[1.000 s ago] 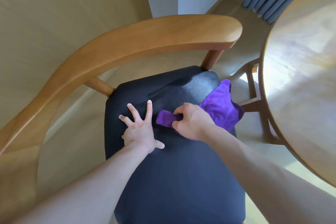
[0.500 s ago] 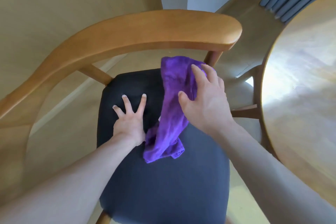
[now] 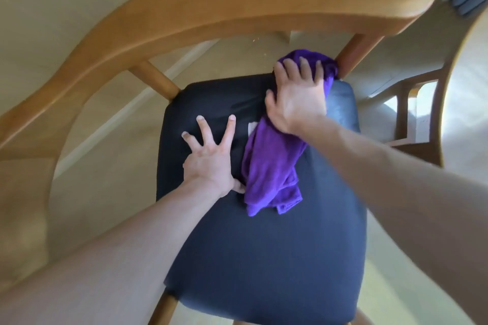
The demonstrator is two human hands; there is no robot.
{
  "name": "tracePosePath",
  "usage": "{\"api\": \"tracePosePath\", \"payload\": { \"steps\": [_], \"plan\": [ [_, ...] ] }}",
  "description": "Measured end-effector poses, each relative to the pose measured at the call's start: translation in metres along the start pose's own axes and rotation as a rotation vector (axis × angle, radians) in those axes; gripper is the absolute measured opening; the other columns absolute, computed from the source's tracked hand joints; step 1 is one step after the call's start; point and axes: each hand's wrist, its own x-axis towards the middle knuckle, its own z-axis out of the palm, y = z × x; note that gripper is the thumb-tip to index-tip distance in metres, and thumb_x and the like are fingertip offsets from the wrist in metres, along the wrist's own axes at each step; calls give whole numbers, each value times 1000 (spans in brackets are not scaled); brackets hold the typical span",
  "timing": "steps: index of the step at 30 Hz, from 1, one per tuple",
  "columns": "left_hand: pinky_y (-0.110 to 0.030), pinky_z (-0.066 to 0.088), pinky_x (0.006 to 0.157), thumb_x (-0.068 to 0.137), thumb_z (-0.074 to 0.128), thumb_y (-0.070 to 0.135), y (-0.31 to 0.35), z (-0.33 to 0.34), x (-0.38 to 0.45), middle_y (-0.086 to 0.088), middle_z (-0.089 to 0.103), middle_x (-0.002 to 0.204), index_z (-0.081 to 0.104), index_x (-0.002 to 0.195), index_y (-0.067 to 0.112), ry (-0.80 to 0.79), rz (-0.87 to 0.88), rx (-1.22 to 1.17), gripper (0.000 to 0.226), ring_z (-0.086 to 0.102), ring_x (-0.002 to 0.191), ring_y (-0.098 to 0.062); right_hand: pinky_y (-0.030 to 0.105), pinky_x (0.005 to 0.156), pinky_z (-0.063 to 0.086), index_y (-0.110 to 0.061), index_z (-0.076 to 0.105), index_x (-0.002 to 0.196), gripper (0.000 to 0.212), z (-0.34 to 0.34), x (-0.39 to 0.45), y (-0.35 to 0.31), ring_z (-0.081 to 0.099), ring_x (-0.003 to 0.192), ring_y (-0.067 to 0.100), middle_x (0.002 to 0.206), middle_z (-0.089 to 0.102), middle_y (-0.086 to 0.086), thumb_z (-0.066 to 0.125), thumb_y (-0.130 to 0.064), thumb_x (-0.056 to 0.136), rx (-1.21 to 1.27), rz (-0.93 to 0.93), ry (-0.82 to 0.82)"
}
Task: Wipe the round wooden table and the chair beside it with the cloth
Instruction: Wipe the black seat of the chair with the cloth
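Two bare hands are in view, both on one chair (image 3: 237, 5). The left hand (image 3: 211, 163) lies flat on the dark seat cushion (image 3: 264, 258), palm down, fingers straight and spread wide apart, the forearm reaching in from the lower left. The right hand (image 3: 298, 95) presses flat on one purple cloth (image 3: 272, 166) at the far right corner of the seat, fingers extended and close together, fingertips at the seat's rear edge beside the right back post; the thumb lies out to the left. The cloth runs from under that palm toward the near side, its bunched loose end resting on the cushion just beside the left thumb. One round wooden table (image 3: 470, 103) shows at the right edge, apart from the chair.
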Motion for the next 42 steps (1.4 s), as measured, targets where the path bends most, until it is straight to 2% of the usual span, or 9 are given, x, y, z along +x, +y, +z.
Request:
{"api": "tracePosePath", "payload": {
  "steps": [4,9,11,15,19,23,33,37,42],
  "plan": [
    [-56,58,90,54,95,62,1,4,2,-18,-36,160,-38,145,48,-5,6,-42,162,-6,151,-58,56,120,18,-12,52,128,57,-1,22,7,43,128,39,132,54,11,33,-49,88,-49,31,-24],
    [-66,53,95,51,99,54,3,8,5,-15,-40,156,-36,146,49,-24,-15,-98,165,-11,150,-59,51,115,25,-11,60,116,46,3,19,-9,47,120,37,121,61,11,36,-37,86,-36,120,50],
    [-66,53,95,50,100,54,4,9,5,-15,-39,156,-36,146,49,-23,-16,-97,166,-11,149,-59,50,116,23,-9,58,123,51,5,8,-10,45,126,36,130,59,11,40,-32,81,-5,99,94],
    [-65,53,95,56,99,44,3,7,4,-14,-40,156,-36,146,49,-20,-31,-93,162,-12,150,-58,50,124,5,-12,36,153,78,15,-37,-22,19,152,31,164,29,5,48,-24,76,153,85,105],
    [-65,53,94,67,95,25,5,6,3,-16,-43,154,-39,142,49,-10,-56,-84,155,-12,149,-58,50,125,7,-16,37,155,86,28,-99,-15,14,155,28,166,25,1,52,-19,71,172,-12,66],
    [-66,52,95,54,100,46,6,5,2,-15,-43,154,-39,142,51,-33,-44,-110,164,-13,150,-58,48,126,1,-17,37,155,85,30,-127,9,15,154,29,166,26,0,52,-23,72,110,-75,36],
    [-65,53,95,54,101,41,7,10,3,-16,-40,155,-37,144,50,5,-43,-100,165,-11,149,-59,52,124,8,-10,31,156,70,11,-47,10,18,151,38,166,26,7,42,-22,88,-5,-104,5],
    [-63,54,95,56,100,44,5,10,2,-15,-40,156,-37,144,50,0,-25,-95,163,-11,150,-58,51,121,18,-6,49,141,51,-3,0,7,33,143,37,150,47,10,46,-20,91,20,-55,32],
    [-65,51,100,52,99,53,6,7,3,-15,-40,156,-36,145,49,-15,-20,-89,164,-12,151,-58,42,99,42,-12,57,98,21,-30,65,6,56,108,38,111,63,13,46,-25,88,203,302,-147]
  ]
}}
